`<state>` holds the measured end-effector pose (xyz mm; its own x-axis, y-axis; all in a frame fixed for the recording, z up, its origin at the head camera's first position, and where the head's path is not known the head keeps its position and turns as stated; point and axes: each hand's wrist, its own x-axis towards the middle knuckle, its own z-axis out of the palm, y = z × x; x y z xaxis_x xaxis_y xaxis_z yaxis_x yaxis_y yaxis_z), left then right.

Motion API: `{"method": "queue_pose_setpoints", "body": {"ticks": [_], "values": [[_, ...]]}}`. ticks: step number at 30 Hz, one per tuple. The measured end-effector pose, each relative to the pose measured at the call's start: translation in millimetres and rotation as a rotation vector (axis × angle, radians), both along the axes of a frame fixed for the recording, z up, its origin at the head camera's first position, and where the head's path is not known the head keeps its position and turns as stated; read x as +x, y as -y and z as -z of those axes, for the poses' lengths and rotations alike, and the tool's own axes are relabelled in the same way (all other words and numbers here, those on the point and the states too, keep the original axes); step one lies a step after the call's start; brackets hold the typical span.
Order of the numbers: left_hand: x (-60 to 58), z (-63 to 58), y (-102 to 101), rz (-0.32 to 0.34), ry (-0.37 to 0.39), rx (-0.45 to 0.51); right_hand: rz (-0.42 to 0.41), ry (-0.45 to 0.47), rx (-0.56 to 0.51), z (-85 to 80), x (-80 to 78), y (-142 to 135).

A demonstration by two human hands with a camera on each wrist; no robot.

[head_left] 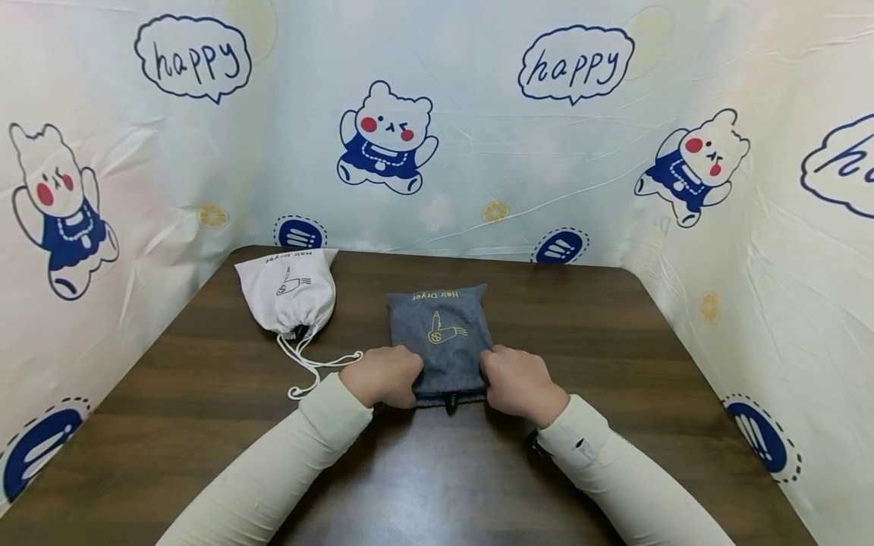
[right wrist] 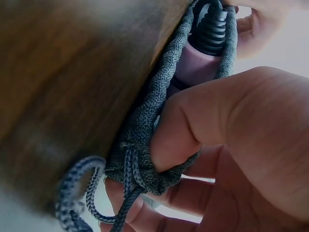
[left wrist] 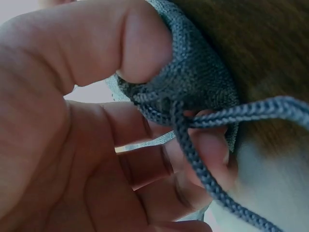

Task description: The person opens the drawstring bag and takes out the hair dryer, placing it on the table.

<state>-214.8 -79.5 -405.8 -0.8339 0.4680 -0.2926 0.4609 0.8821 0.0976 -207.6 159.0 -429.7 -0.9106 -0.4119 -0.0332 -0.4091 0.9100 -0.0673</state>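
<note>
A dark grey drawstring bag, printed with a yellow hair dryer and the words "Hair Dryer", lies on the table with its mouth towards me. My left hand pinches the left corner of the mouth; grey drawstring hangs from that corner in the left wrist view. At the opposite corner, my right hand pinches the cloth between thumb and fingers. Inside the open mouth, the right wrist view shows a pink hair dryer handle with a ribbed black cord sleeve. The rest of the dryer is hidden by cloth.
Left of the grey bag lies a full-looking white drawstring bag with the same print, its white cords trailing near my left wrist. The brown wooden table is bordered by a printed curtain at the back and sides.
</note>
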Motion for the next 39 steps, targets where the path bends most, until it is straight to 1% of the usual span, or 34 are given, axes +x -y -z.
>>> {"method": "queue_pose_setpoints", "body": {"ticks": [7, 13, 20, 23, 26, 32, 34, 36, 39], "values": [[-2.5, 1.9, -1.6, 0.0, -0.004, -0.008, -0.009, 0.016, 0.02, 0.6, -1.1, -1.0], [-3.8, 2.8, -2.3, 0.001, -0.002, -0.011, -0.023, -0.004, 0.02, 0.6, -1.8, -1.7], [-2.7, 1.4, -2.9, -0.008, 0.037, -0.029, -0.039, 0.007, -0.013, -5.3, 2.1, -1.9], [-0.5, -0.3, -2.7, 0.0, 0.037, -0.034, -0.045, 0.004, -0.035, -9.4, 5.7, -3.6], [2.6, -2.1, -1.5, 0.024, 0.008, -0.031, -0.051, -0.008, -0.065, -12.7, 10.5, -6.5], [9.9, -2.8, 6.1, 0.093, -0.125, 0.015, -0.054, -0.069, -0.108, -15.1, 23.3, -11.8], [11.8, -2.6, 9.2, 0.116, -0.156, 0.028, -0.056, -0.095, -0.121, -16.1, 29.0, -12.6], [12.7, -2.8, 11.9, 0.13, -0.158, 0.045, -0.06, -0.108, -0.139, -18.0, 35.4, -12.4], [12.7, -5.9, 14.8, 0.139, -0.131, 0.085, -0.078, -0.096, -0.159, -21.2, 44.2, -9.9]]}}
